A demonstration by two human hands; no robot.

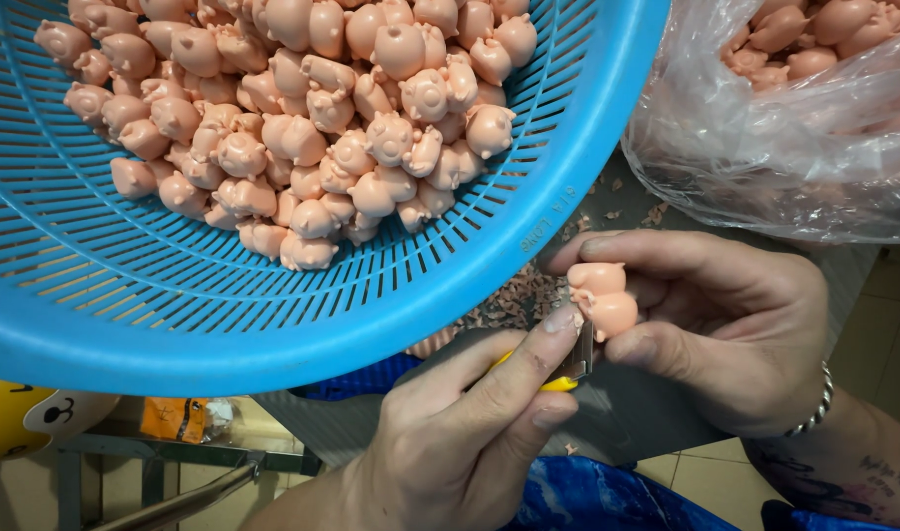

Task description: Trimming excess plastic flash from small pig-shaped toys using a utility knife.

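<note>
My right hand [725, 329] pinches a small pink rubber pig figure [603, 298] between thumb and fingers; a metal bracelet sits on that wrist. My left hand [469, 433] grips a small knife with a yellow handle [560, 382], and its blade [584, 352] rests against the underside of the pig. Both hands meet just below the rim of a big blue slotted plastic basket [224, 324], which holds a heap of several identical pink pigs [322, 118].
A clear plastic bag [774, 147] with more pink pigs sits at the upper right. Pink shavings [514, 300] lie on the grey surface under the basket. A blue plastic sack [607, 497] is below my hands, a yellow toy [17, 418] at the lower left.
</note>
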